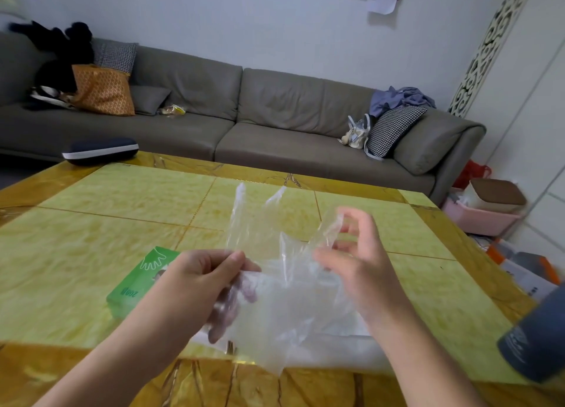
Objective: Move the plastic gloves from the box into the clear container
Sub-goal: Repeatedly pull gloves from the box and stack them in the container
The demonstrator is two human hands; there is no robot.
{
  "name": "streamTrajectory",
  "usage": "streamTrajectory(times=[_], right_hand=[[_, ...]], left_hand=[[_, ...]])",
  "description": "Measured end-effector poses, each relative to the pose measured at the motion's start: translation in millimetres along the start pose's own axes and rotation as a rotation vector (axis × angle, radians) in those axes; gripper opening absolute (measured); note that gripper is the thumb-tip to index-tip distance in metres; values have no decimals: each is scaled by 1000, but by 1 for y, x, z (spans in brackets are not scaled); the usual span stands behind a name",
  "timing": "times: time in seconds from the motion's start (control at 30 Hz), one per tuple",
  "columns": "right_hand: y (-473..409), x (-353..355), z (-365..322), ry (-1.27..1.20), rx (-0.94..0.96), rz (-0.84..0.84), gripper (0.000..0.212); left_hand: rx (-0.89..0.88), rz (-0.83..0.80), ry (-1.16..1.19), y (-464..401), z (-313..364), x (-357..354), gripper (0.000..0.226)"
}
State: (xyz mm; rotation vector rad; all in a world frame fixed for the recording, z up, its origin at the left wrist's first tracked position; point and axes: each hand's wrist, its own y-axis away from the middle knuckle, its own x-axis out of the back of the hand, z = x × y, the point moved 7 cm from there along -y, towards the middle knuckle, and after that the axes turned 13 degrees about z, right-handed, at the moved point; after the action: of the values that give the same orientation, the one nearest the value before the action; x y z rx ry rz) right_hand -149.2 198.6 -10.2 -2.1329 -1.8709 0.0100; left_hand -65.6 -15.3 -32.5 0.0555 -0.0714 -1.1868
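Clear, thin plastic fills the middle of the view: a plastic glove (pixel 269 253) is held up above the near part of the worktop (pixel 91 223), its finger tips pointing toward the far edge. The left hand (pixel 211 284) pinches the glove's lower part between thumb and curled fingers, and several of those fingers show dimly through the film. The right hand (pixel 357 259) pinches the other side near a crumpled finger of the glove, thumb and forefinger closed on the film while the remaining fingers curl loosely.

Behind the left forearm, toward the near left of the worktop, lies the green box (pixel 134 287) with a white hand drawn on it. Whether more gloves remain inside cannot be told, since its opening is hidden.

Beneath the held glove, close to the near edge, a pale translucent shape (pixel 351 342) lies on the worktop. It may be the clear container, perhaps with film already in it, but the glove blurs it too much to be sure.

My judgement is that the task is partway through: at least this one glove is out of the box and not yet in the container. What remains is to lower it in and to go back to the box for any others.
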Motion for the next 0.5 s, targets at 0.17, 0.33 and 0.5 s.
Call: streamTrajectory(times=[0.17, 0.33, 0.5], right_hand=[[19, -22, -21, 569, 508, -311, 101], [7, -16, -17, 378, 508, 58, 11], [-5, 9, 0, 154, 135, 232, 20]], left_hand=[[-76, -38, -93, 0, 1, -1, 38], [-93, -96, -147, 1, 0, -4, 36], [-43, -85, -100, 1, -2, 1, 34]])
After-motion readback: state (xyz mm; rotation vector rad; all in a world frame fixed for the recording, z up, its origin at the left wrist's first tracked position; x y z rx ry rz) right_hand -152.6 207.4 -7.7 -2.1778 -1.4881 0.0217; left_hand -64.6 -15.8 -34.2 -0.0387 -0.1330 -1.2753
